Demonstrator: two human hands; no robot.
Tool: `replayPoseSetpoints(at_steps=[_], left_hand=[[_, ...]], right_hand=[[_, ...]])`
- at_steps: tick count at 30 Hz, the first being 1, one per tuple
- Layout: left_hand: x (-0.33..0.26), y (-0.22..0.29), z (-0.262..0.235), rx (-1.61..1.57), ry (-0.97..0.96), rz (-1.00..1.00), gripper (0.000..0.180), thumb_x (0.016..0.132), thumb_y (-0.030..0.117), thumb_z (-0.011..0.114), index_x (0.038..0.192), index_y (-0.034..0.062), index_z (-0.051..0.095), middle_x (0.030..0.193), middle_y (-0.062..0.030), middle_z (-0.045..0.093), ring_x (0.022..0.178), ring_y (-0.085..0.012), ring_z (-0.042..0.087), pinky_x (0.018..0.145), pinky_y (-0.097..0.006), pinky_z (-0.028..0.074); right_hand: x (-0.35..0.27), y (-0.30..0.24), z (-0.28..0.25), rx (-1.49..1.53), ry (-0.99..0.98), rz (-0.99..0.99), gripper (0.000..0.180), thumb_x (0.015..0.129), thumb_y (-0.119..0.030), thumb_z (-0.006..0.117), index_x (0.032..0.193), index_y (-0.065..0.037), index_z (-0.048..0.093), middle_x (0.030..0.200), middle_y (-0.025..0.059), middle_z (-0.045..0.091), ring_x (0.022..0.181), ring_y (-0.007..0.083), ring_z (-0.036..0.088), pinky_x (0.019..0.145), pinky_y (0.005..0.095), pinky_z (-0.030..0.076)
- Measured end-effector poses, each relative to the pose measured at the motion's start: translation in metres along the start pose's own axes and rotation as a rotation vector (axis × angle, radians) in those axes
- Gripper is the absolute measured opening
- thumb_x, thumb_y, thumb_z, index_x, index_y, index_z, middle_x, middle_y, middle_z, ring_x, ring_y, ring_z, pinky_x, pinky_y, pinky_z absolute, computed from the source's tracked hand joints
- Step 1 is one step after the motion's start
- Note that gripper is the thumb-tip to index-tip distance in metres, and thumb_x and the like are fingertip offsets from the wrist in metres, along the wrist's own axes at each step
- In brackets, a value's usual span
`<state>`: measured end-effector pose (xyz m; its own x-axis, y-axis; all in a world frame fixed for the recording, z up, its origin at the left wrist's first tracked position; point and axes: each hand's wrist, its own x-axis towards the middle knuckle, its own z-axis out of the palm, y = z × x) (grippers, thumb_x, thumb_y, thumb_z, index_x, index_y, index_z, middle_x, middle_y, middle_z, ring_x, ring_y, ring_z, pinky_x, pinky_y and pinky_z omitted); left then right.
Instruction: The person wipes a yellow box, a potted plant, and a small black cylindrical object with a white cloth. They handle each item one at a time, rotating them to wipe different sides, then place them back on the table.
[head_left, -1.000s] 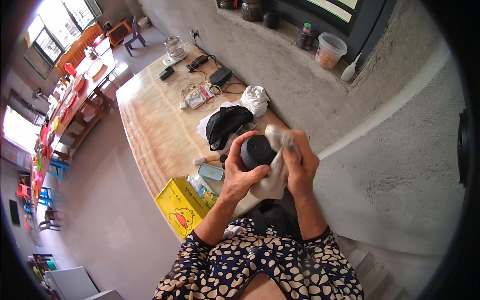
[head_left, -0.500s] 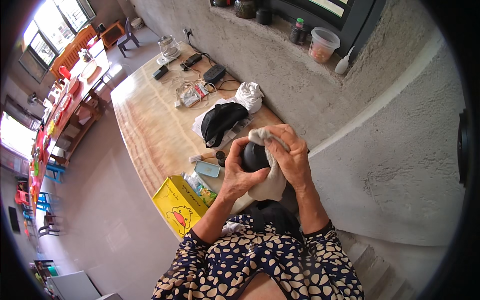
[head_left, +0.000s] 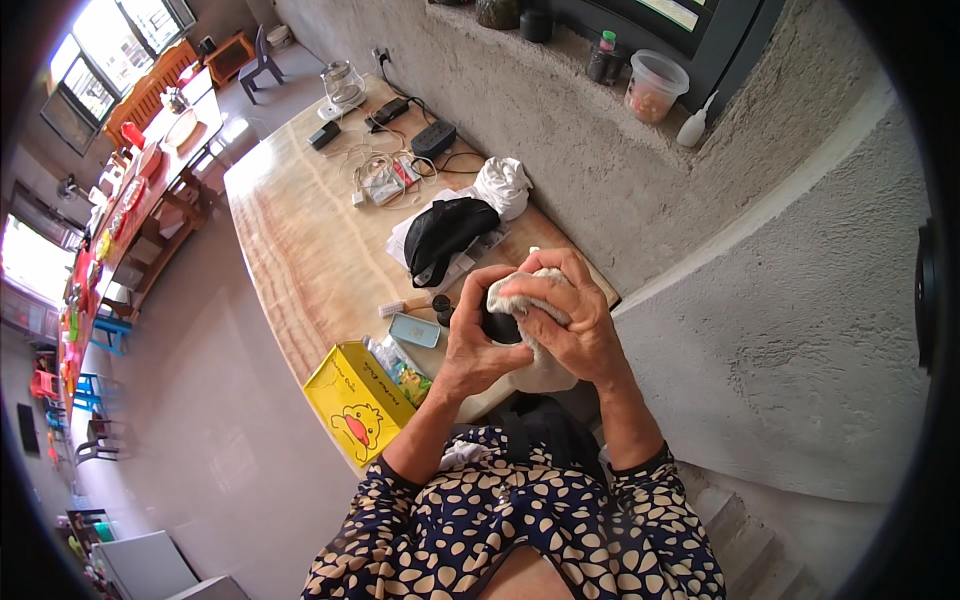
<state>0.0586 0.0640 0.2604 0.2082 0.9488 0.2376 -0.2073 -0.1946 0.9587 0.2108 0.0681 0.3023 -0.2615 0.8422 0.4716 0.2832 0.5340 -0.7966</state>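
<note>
Both hands at chest height over wooden table (head_left: 300, 250) edge. Left hand (head_left: 475, 345) fingers curled round dark round object (head_left: 497, 327); right hand (head_left: 570, 320) fingers press soft beige cloth (head_left: 520, 285) onto it.

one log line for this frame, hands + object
left hand: grips dark round object | right hand: presses pale cloth on it | location: above wooden table edge | nearby: yellow box

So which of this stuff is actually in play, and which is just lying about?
In play:
left hand
right hand
dark round object
pale cloth

Lying about:
yellow box
black bag
white cloth
light blue case
cables and chargers
</note>
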Motion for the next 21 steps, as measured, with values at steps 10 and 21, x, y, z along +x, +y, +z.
replayPoseSetpoints(at_steps=[10, 21], left_hand=[[-0.005, -0.014, 0.006, 0.001, 0.098, -0.068, 0.068, 0.066, 0.006, 0.08, 0.124, 0.0062, 0.045, 0.113, -0.005, 0.055, 0.102, -0.0123, 0.053, 0.092, -0.028, 0.044], [-0.002, -0.009, 0.001, -0.584, 0.137, -0.115, 0.067, 0.065, 0.001, 0.075, 0.125, 0.0057, 0.045, 0.112, -0.0065, 0.057, 0.101, -0.0163, 0.057, 0.093, -0.03, 0.046]], right_hand=[[0.012, 0.015, 0.007, 0.261, 0.148, 0.489, 0.022, 0.091, -0.018, 0.057, 0.102, 0.001, 0.062, 0.098, 0.0123, 0.06, 0.089, 0.0199, 0.06, 0.076, 0.0291, 0.047], [-0.036, 0.008, 0.031, -0.127, 0.267, -0.226, 0.027, 0.079, -0.002, 0.065, 0.105, -0.006, 0.067, 0.123, 0.0145, 0.054, 0.106, 0.0319, 0.053, 0.092, 0.0393, 0.043]])
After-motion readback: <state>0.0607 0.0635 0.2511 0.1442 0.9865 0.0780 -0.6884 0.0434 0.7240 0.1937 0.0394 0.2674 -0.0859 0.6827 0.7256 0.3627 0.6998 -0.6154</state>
